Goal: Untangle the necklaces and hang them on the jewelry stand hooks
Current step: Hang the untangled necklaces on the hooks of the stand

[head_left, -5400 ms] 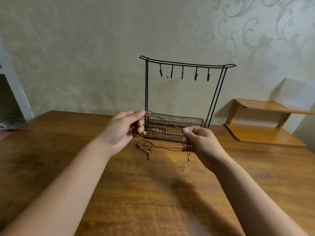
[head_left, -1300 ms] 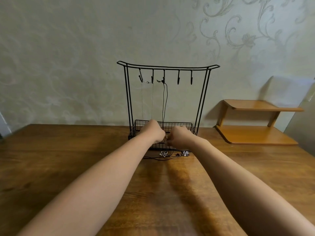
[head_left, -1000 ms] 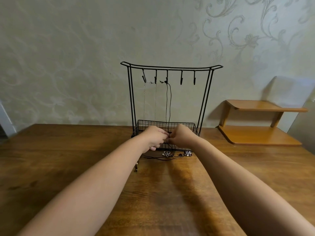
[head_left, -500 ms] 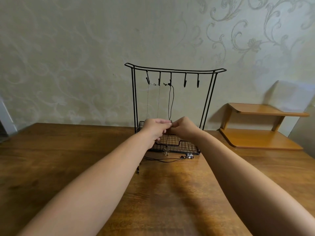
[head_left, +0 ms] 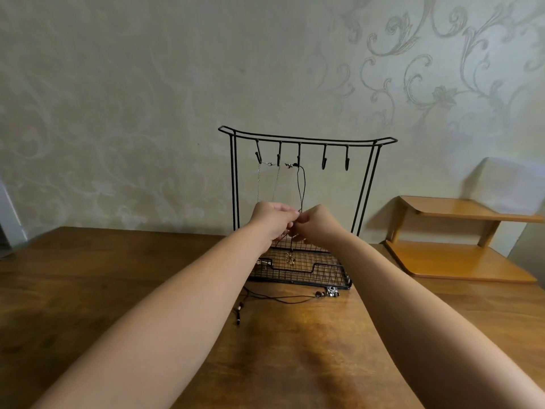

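1. The left hand (head_left: 272,221) and the right hand (head_left: 317,222) are meeting in the air just in front of the black wire jewelry stand (head_left: 306,202), above its mesh basket (head_left: 324,273).
2. Both hands are curling inward, fingertips almost touching each other, and both are pinching the black cord necklace (head_left: 301,187) between them.
3. That cord is running up from the fingers to the third hook (head_left: 298,156) from the left, where it is hanging in a narrow loop.
4. A small flower-shaped pendant (head_left: 290,258) is dangling just below the hands, over the basket.
5. Two thin silver chains (head_left: 267,184) are hanging from the first two hooks and passing behind the left hand.
6. The two hooks to the right (head_left: 335,160) are carrying nothing.
7. Another dark cord necklace (head_left: 283,299) is lying loose on the wooden counter (head_left: 118,284), just in front of the basket and well below the fingers; its silver beads (head_left: 330,292) are sitting near the basket's right front corner and its ends (head_left: 239,312) are trailing beside the left forearm.
8. A wooden corner shelf (head_left: 460,240) is standing on the counter, to the right of the stand and against the patterned wall (head_left: 147,98).
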